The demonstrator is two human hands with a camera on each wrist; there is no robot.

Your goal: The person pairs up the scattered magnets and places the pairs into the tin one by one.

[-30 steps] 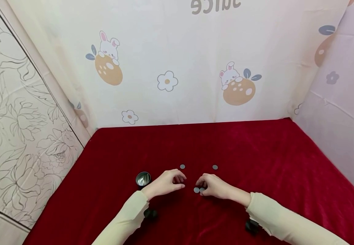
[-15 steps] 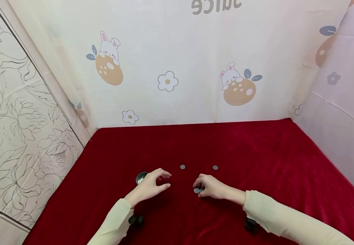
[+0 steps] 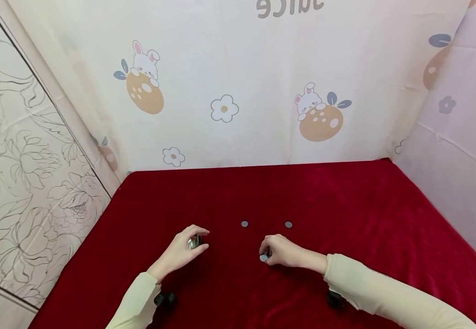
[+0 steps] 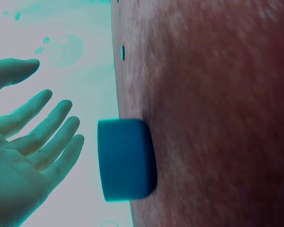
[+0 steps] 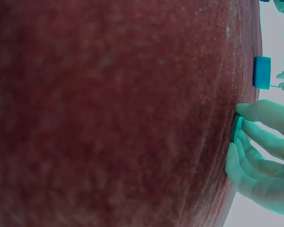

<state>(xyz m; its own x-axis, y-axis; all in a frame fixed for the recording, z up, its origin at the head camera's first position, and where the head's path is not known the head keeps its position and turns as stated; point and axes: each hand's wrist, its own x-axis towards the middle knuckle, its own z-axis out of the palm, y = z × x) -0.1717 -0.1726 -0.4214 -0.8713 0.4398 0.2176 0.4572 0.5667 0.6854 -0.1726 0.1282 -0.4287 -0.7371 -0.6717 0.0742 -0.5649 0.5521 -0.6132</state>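
Small metal cup [image 3: 194,241] upright on the red cloth [image 3: 344,205], mouth up, left hand [image 3: 182,250] arched over it with fingers spread apart, not gripping, right hand [image 3: 280,251] right of the cup, fingertips pinching a flat coin [image 3: 264,258], two coins [image 3: 244,224] beyond.

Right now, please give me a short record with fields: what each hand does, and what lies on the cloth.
left hand: open above the small metal cup, not closed round it
right hand: fingertips pinch a coin lying on the cloth
loose coins: two, one and another, beyond the hands
surface: red cloth
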